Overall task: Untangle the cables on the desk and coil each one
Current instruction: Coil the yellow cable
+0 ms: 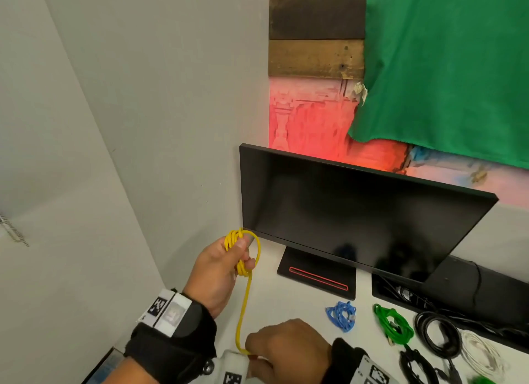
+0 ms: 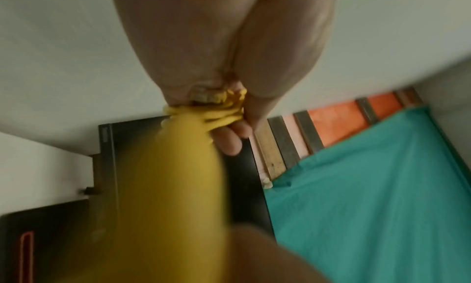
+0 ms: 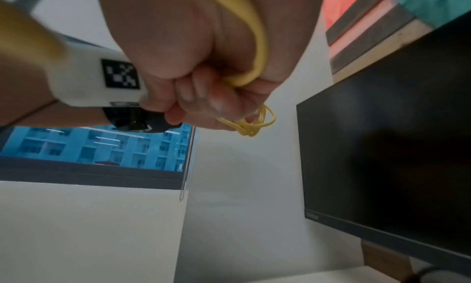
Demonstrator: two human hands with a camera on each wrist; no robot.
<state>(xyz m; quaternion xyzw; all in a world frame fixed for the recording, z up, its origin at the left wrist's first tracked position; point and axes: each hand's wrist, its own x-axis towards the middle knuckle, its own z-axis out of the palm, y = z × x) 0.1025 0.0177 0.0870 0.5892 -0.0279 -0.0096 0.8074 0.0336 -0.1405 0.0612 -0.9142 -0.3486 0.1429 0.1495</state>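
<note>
My left hand [image 1: 221,264] grips the yellow cable [image 1: 244,297] coil up high; its free tail runs straight down to my right hand [image 1: 286,350], pinching it nearer me.

Black wrist straps [image 1: 174,338], white marker-tagged blocks [image 1: 169,309], possibly cameras.

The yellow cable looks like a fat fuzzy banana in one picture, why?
In the left wrist view the yellow cable passes so near the lens that it smears out of focus; in the head view the same cable is thin and sharp, running from the left hand to the right hand.
</note>
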